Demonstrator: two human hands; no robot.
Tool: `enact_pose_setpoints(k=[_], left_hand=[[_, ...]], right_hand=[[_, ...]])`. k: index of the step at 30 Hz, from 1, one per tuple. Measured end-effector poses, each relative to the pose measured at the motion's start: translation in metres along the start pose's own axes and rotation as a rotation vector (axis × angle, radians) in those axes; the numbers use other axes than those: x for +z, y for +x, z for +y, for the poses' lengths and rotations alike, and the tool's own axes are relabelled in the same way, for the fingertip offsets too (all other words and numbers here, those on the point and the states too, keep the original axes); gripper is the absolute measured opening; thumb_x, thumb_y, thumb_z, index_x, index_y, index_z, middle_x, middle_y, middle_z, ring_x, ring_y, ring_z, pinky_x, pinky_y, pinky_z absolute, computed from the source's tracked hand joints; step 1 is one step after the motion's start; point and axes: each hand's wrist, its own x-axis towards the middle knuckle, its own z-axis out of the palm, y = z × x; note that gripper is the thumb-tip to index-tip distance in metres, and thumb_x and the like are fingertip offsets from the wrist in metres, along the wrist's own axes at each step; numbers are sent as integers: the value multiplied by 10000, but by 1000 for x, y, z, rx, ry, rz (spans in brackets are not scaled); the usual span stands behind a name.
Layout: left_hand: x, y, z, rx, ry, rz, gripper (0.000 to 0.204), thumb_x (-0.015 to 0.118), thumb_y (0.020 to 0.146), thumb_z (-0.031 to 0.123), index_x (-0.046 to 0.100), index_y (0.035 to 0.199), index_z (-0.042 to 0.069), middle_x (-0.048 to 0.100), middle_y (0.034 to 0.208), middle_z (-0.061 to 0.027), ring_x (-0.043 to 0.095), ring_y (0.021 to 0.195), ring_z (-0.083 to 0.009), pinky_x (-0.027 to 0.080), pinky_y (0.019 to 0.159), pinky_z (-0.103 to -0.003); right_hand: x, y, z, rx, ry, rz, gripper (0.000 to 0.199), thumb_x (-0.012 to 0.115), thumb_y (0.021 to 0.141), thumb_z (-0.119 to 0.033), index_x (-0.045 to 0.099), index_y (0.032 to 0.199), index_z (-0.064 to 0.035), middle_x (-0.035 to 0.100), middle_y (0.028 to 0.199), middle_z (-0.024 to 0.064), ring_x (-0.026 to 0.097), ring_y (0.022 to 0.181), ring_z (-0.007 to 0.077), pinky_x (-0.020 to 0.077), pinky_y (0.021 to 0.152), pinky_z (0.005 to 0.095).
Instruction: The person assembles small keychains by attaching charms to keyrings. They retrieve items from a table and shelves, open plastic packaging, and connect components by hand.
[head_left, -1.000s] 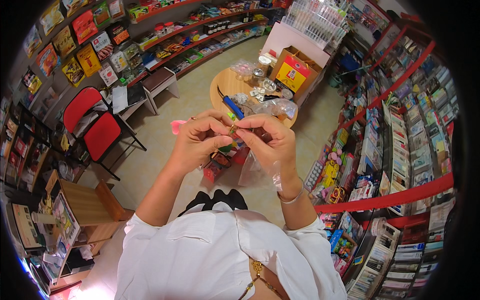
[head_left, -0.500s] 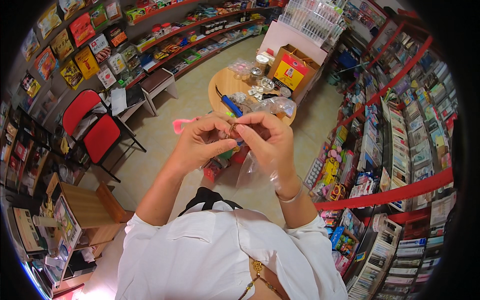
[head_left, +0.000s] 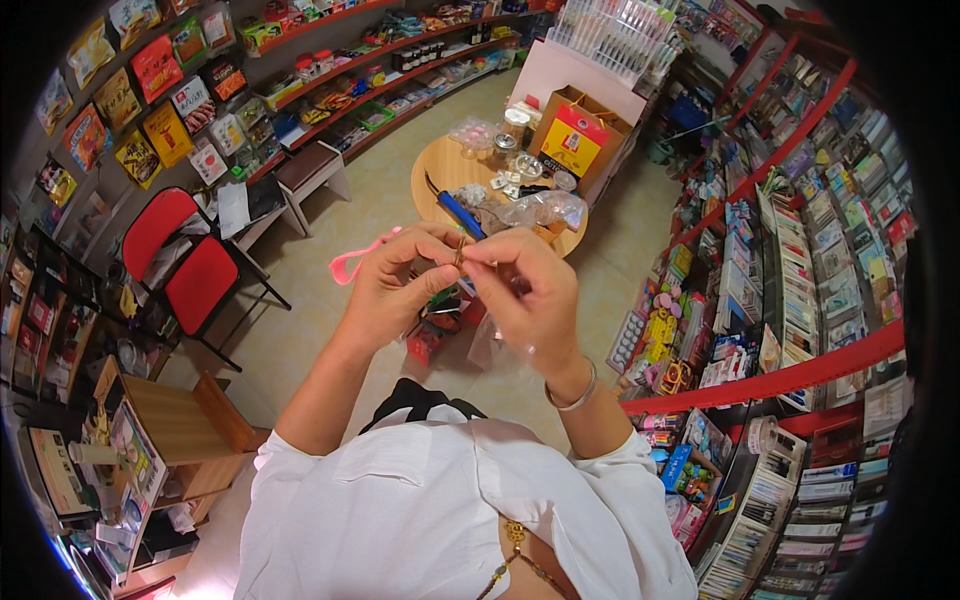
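Observation:
In front of my chest both hands meet at the fingertips. My left hand [head_left: 388,290] and my right hand [head_left: 535,300] pinch a thin brownish-gold loop [head_left: 460,252] between thumbs and fingers. It is too small to tell what it is made of. A pink band [head_left: 347,266] shows beside the left hand; whether the hand touches it is hidden. Below the hands are a red object [head_left: 425,343] and some clear plastic [head_left: 484,345], partly covered by my fingers. A blue-handled tool [head_left: 461,213] with a dark cord lies on the round wooden table [head_left: 428,170] beyond.
Clear jars [head_left: 525,166], a plastic bag [head_left: 545,208] and a red-and-yellow carton bag [head_left: 575,140] crowd the table. A red folding chair [head_left: 200,270] stands at left, near a wooden desk [head_left: 180,400]. Stocked shelves [head_left: 790,300] line the right; snack packets [head_left: 160,130] hang at far left.
The right hand has turned slightly inward and shifted a little left, and the loop now shows narrower between the fingertips. More of the pink band is visible. Clear plastic by the right hand shows less.

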Motion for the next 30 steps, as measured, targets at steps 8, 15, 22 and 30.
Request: enact_pose_setpoints(k=[8,15,22,30], left_hand=[[-1,-4,3,-67,-25,-2,85,657,862,41,607,925,15,616,1055,-63,566,980,-143,453,870,-297],[-20,-22,19,53,406,34,139,655,822,11,634,960,6,595,1025,-62,564,987,-185,461,843,-309],[-29,-39,38,-29,420,97,133,660,836,37,655,965,8,599,1092,-93,601,960,-194,475,829,-317],[-34,-52,27,99,440,252,103,669,847,57,673,936,4,665,1010,-106,617,899,-152,485,770,-279]], right_hand=[[4,2,2,-82,-80,-30,141,631,816,64,645,938,-6,651,911,105,633,748,165,489,630,243],[34,12,1,420,410,-67,85,613,887,-1,620,972,-2,634,839,0,573,739,35,435,607,154],[45,18,4,511,562,-147,92,621,883,-10,613,975,-12,626,852,0,565,721,27,418,575,152],[53,14,3,-295,42,-207,165,636,819,56,610,974,4,633,907,119,619,703,210,479,580,270]])
